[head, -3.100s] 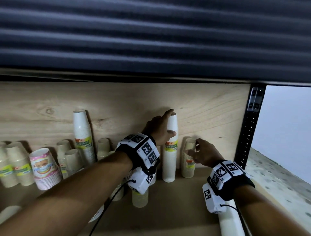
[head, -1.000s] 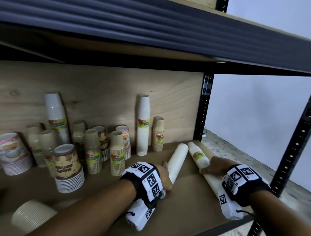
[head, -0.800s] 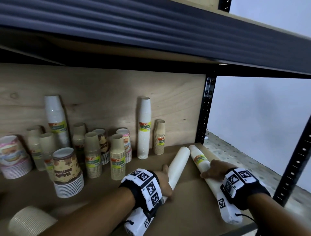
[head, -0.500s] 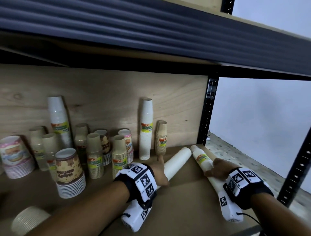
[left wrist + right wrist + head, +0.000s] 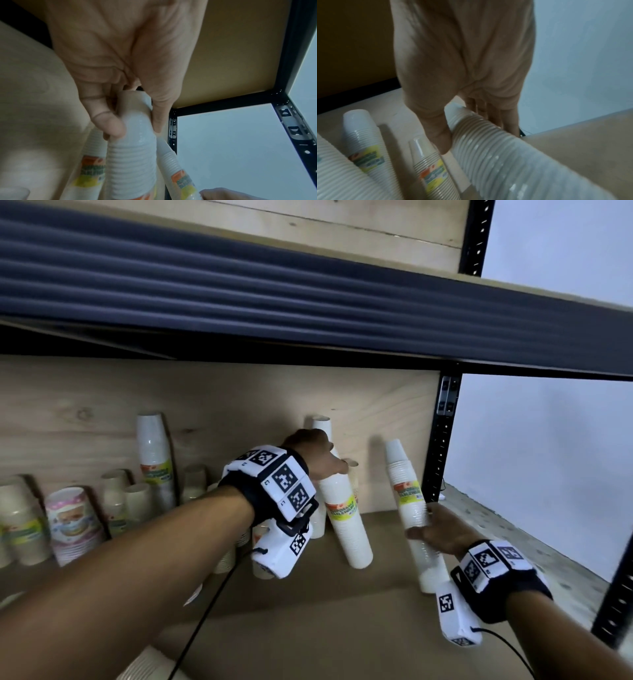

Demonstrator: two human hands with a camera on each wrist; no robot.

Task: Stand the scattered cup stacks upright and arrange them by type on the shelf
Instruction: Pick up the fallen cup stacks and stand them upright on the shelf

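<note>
Two tall white cup stacks with yellow-green labels lean a little off upright on the brown shelf board [image 5: 342, 628]. My left hand [image 5: 329, 463] grips the top of the left stack [image 5: 346, 522], whose base rests on the board. In the left wrist view its fingers and thumb [image 5: 111, 127] curl round that stack's top [image 5: 130, 155]. My right hand [image 5: 421, 529] holds the right stack [image 5: 406, 491] at mid height. In the right wrist view the stack [image 5: 496, 155] sits between the right hand's thumb [image 5: 441, 142] and fingers. An upright white stack [image 5: 322, 426] and a short tan stack [image 5: 352, 477] stand behind.
Along the back board [image 5: 239, 405] to the left stand another tall white stack [image 5: 154, 460], several tan stacks [image 5: 137, 501] and a pink printed stack [image 5: 72, 522]. A ribbed stack [image 5: 147, 669] lies at the front edge. A black post [image 5: 442, 457] and the upper shelf [image 5: 308, 302] bound the space.
Both white stacks lay flat on the board half a second ago. Each hand has raised its stack to nearly upright, the left hand now at its stack's top.
</note>
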